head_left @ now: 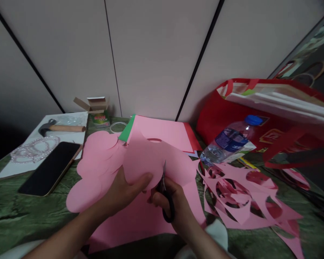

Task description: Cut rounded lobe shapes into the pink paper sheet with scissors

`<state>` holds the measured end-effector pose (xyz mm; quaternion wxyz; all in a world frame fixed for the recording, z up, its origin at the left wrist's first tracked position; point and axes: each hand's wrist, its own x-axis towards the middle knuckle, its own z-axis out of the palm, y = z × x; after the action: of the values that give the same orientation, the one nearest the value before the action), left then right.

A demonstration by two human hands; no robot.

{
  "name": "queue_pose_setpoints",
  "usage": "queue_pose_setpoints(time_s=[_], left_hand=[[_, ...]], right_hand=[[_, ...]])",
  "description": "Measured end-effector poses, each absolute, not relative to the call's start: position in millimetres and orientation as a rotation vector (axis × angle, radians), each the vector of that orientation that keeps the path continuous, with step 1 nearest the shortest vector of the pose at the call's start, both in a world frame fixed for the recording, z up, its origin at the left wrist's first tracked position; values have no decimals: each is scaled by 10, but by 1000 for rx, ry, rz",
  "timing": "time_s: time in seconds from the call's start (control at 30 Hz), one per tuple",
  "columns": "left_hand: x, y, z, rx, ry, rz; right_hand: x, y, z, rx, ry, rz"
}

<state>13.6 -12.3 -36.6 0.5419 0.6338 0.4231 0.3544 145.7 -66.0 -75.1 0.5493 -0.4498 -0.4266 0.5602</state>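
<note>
My left hand (131, 189) pinches a pink sheet of paper (144, 154), its thumb lying on top near the cut. In my right hand (176, 201) is a pair of black-handled scissors (167, 210), with the fingers in the handles. The blades point away from me and stand at the paper, a curved cut edge beside them. Under both hands lies a larger pink sheet (140, 225). Rounded pink cutouts (97, 158) overlap in a pile left of my left hand.
Pink scraps with holes (240, 198) heap at right, beside a water bottle (226, 142) and a red bag (216, 108). At left are a black phone (51, 169), a hammer (67, 128), beads (35, 149) and a small box (100, 117). Coloured sheets (167, 131) lie behind.
</note>
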Motion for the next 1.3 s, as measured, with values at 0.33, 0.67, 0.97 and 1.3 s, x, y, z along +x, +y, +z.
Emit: queue_pose_setpoints(time_s=[0.33,0.67,0.97,1.3], left_hand=[[112,-78,-417,1472,941,861],[103,-57,-439,1455,900,855],[96,-37,-438,1455,920,861],[101,-30,-389,1521,1023,859]], right_hand=[[1425,-647,-704,-1072,-929,1349],[1423,-662,-697,-1094,-930,1327],[1430,-675,-722,-1072,-940,1319],[1423,-673,-739,-1081,-915,1343]])
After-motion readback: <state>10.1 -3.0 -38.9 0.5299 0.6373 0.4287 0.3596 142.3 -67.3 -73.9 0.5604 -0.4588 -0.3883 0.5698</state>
